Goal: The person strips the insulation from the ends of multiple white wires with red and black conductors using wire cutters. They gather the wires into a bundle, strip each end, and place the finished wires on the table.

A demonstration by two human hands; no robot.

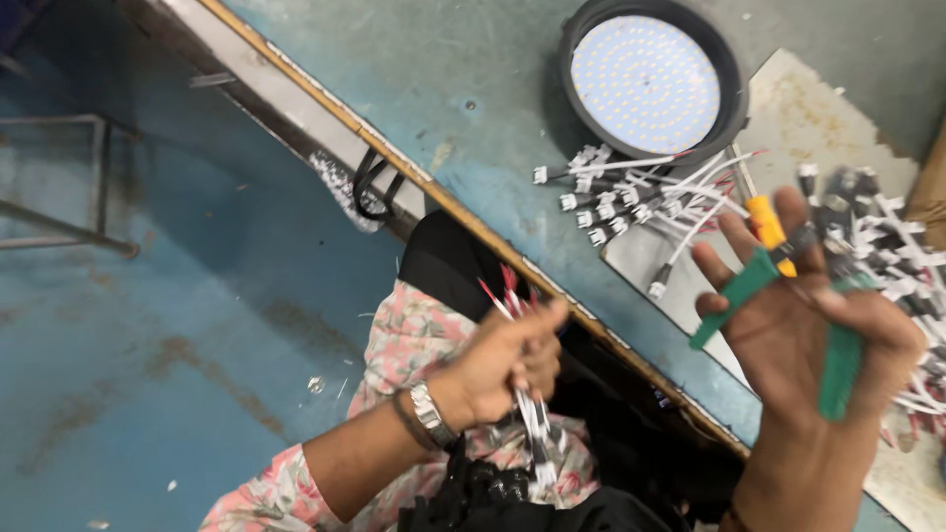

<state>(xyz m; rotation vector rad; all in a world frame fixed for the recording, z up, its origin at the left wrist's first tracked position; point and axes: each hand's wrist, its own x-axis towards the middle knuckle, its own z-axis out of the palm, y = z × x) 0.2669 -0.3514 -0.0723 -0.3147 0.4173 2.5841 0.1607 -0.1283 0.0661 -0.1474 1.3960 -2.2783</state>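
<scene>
Scuffed teal surface at 12 o'clock, left hand is clamping floppy, light wire leads mid-bundle, right hand is gripping green-handled pliers.

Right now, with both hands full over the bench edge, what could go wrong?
The left hand pinches a wire bundle above the lap, off the bench; loose wires could slip to the floor. The right hand grips green-handled pliers near the connector pile; a swing might scatter it.
</scene>
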